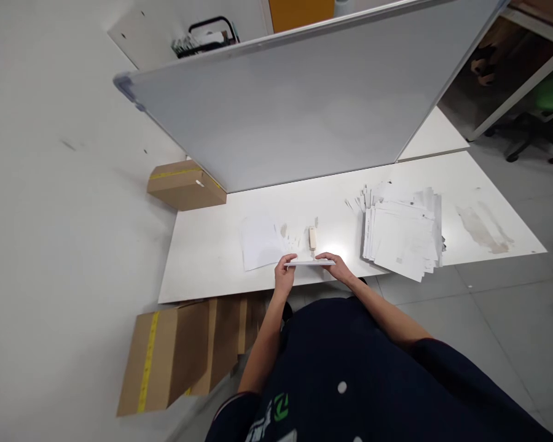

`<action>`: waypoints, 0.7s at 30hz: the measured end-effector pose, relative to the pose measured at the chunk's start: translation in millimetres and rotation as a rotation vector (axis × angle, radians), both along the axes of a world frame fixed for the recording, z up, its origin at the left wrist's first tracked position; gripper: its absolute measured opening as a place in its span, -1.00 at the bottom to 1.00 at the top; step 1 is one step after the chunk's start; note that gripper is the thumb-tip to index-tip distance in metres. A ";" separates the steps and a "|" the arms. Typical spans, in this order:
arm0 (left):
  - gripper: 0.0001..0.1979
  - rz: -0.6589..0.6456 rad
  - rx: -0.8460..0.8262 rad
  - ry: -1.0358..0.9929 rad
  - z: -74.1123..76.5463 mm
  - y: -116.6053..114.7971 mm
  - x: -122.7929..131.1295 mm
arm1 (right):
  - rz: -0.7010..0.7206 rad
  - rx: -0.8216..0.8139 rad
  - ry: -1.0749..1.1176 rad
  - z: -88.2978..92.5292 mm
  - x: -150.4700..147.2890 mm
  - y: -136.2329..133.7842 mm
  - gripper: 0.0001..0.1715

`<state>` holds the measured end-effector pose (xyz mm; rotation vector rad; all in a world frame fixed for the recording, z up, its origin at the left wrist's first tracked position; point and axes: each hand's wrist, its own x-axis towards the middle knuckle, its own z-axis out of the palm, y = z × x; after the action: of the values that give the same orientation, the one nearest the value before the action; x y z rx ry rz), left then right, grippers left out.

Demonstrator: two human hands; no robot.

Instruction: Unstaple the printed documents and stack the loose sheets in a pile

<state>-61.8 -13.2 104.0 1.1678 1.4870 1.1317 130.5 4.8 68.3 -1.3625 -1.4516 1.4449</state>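
Observation:
Between my two hands, a thin white stack of paper (309,263) is held nearly edge-on over the front of the white table. My left hand (284,274) grips its left end, fingers closed round the edge. At the other end, my right hand (337,267) pinches the paper with thumb and fingers. Just beyond the paper lies a small cream-coloured block-shaped object (312,237) with a narrow lower part; its kind is unclear. Flat white sheets (260,245) rest on the table left of it, with small scraps (292,240) between.
A big untidy pile of papers (400,236) sits to the right on the white table (203,252). A whiteboard (295,104) stands along the back. One cardboard box (187,187) is at the back left; several more boxes (184,356) stand on the floor, lower left.

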 end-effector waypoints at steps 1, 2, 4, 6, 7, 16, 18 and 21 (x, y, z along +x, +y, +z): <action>-0.79 -0.002 0.008 0.019 -0.8 1.0 0.6 | 0.004 0.006 -0.005 -1.2 -0.7 0.1 -0.75; -0.78 -0.006 0.015 0.037 -1.1 1.9 0.9 | 0.010 0.011 -0.010 -2.0 -1.1 0.3 -0.76; -0.76 -0.012 0.018 0.072 -1.4 3.2 1.3 | 0.019 0.018 -0.022 -2.7 -1.6 1.2 -0.76; -0.75 -0.010 0.000 0.098 -2.1 4.4 1.4 | 0.023 0.020 -0.036 -2.9 -1.4 2.0 -0.77; -0.75 -0.010 -0.016 0.109 -2.7 5.0 1.4 | 0.024 0.020 -0.045 -3.0 -1.3 2.5 -0.77; -0.77 -0.002 -0.038 0.097 -7.9 10.5 0.9 | 0.055 0.064 -0.089 -6.6 -1.5 9.5 -0.78; -0.79 -0.015 -0.031 0.093 -7.6 9.0 0.7 | 0.065 0.069 -0.098 -7.1 -1.5 10.4 -0.79; -0.81 -0.033 -0.047 0.085 -7.1 5.0 0.2 | 0.064 0.058 -0.118 -6.4 -0.8 8.2 -0.77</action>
<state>-61.6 -8.2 96.9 1.2169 1.5452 1.0314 129.7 13.1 62.0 -1.3967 -1.6132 1.3713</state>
